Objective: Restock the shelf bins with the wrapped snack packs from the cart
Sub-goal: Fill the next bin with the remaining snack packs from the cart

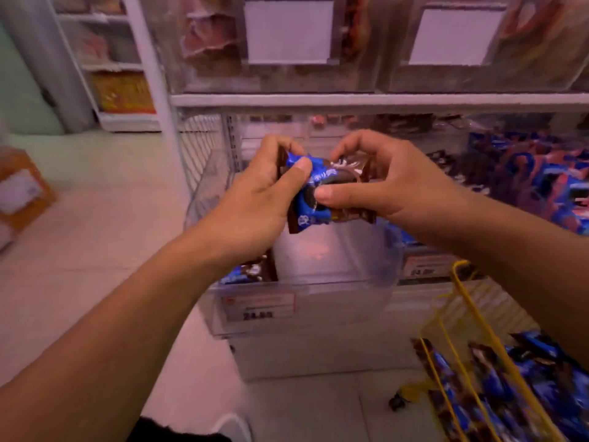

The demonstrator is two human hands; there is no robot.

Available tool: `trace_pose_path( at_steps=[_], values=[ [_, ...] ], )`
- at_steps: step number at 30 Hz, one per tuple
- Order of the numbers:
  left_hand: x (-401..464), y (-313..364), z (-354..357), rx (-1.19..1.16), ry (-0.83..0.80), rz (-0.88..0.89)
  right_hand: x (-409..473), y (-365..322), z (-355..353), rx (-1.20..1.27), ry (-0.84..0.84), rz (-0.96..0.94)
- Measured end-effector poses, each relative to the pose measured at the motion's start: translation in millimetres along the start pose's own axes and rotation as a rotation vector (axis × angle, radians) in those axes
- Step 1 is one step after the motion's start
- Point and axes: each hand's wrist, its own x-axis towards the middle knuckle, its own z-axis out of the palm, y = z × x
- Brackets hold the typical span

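Blue-and-brown snack packs (322, 189) are pinched between left hand (264, 189) and right hand (382, 183), held together above the clear bin (306, 269). Placing step, I'd say; next, lower them in beside the near-left packs.

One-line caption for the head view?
Both hands hold blue snack packs above a clear shelf bin.

One price tag (258, 309) on the front wall of the clear bin (334, 282) reads "24.00". To the right of that bin, a second tag (427, 267) on the shelf edge begins "24"; its remaining characters are blurred. Wrapper print is illegible.
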Motion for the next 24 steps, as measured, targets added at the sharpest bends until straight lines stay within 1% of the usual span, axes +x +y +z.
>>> trace_pose_path(
  at_steps=[3,6,9,11,13,15,17,19,22,24],
  values=[
    [-3.6,-16.2,-22.2,0.054,0.027,-0.066,19.9,13.9,16.5,-0.021,-0.090,0.020],
    [-4.5,-26.7,-49.0,0.065,-0.056,-0.135,32.9,26.8,21.9,-0.084,-0.178,0.030],
    [-5.7,-31.6,-67.8,0.036,-0.144,-0.176,40.7,35.9,19.4,0.010,-0.261,0.085],
    [-5.2,-35.4,-68.4,0.107,-0.167,-0.171,42.8,41.4,16.7,0.042,-0.311,0.138],
    [-3.8,-38.4,-66.8,0.205,-0.183,-0.163,44.7,46.7,15.2,0.017,-0.349,0.167],
    [-0.9,-39.9,-68.1,0.275,-0.224,-0.217,45.6,49.6,18.1,-0.008,-0.377,0.182],
    [4.8,-38.5,-71.8,0.304,-0.308,-0.290,44.9,50.8,23.4,-0.051,-0.386,0.165],
    [12.4,-35.4,-76.2,0.311,-0.351,-0.326,43.8,50.7,27.0,-0.081,-0.363,0.125],
    [23.1,-30.3,-77.8,0.297,-0.309,-0.349,43.0,50.9,24.2,-0.054,-0.300,0.091],
    [28.0,-29.0,-74.6,0.299,-0.246,-0.360,41.7,50.8,22.6,-0.107,-0.250,0.051]
  ],
)
